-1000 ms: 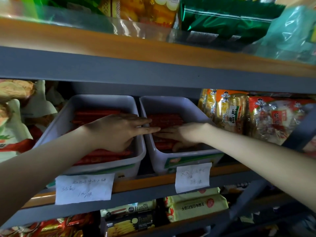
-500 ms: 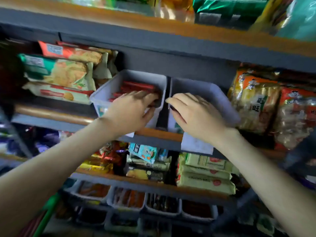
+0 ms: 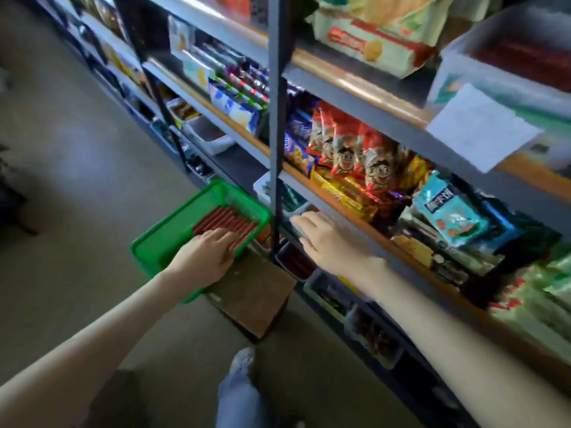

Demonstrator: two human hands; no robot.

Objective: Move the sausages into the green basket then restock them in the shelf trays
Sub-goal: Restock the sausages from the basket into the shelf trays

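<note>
Down at the foot of the shelving, your left grip (image 3: 210, 254) lies with fingers flat on the red sausages (image 3: 228, 219), which are lined up in the green basket (image 3: 154, 242). That basket sits on a brown box (image 3: 256, 291). Your right grip (image 3: 327, 239) hovers with fingers straight and holds nothing, near a lower shelf edge (image 3: 327, 197).

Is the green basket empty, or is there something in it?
Not empty. A row of red sausages lies side by side in the green basket, and the left hand rests on them.
</note>
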